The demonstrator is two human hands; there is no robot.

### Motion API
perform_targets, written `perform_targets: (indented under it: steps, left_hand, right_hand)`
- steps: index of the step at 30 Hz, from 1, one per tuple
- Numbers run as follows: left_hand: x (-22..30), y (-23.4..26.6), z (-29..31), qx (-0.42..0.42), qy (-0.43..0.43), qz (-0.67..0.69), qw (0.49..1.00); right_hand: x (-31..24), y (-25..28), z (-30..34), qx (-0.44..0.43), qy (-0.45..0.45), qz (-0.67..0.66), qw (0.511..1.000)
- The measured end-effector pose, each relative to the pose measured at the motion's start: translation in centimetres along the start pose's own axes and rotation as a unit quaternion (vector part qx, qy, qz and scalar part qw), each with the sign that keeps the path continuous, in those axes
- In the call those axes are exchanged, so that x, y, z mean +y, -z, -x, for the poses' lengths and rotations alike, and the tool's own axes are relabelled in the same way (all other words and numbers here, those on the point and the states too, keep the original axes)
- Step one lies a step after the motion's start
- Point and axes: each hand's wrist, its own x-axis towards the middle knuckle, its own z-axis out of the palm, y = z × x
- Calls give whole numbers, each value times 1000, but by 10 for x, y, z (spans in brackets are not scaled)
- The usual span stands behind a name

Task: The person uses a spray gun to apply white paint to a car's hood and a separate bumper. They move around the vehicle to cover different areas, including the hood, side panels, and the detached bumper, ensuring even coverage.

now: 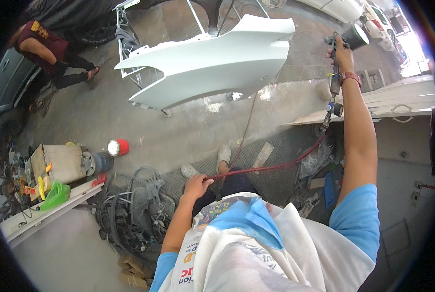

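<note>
My right hand (343, 59) is stretched out to the far right, wrapped round the handle of a spray gun (333, 46). A dark, round paint cup (356, 37) is attached to the gun, tilted to the right. Below the grip hang metal fittings (330, 104) and a small gauge, joined to a red air hose (285, 165). The hose sags across my front to my left hand (198, 186), which is closed round it near my lap. Ahead of me, a white car fender (212, 65) rests on a metal stand (123, 29); neither hand touches it.
At the left, another person (47, 51) bends beside a dark car (13, 73). A red can (118, 147) and a cardboard box (59, 163) are nearer. Coiled hoses and dark parts (134, 209) lie by my left leg. A white panel (397, 100) juts in under my right arm.
</note>
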Motion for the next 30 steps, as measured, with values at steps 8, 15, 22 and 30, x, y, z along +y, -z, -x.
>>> perform_targets:
  steps: [8,15,22,30]
  left_hand:
    - [-61,-15,26,59,77,32,995]
    - [-169,-49,112,74,195,84,974]
    - [-194,-63,162,51,229,98,967]
    - [-132,-47,98,-12,126,14,992]
  right_hand:
    - [21,-55,109,-60,17,30,998]
    - [-108,-164,303,-289,95,-139,942]
    - [-139,-199,386,-442,62,-193,874]
    - [-1,-125,275,-237,-7,-90,967]
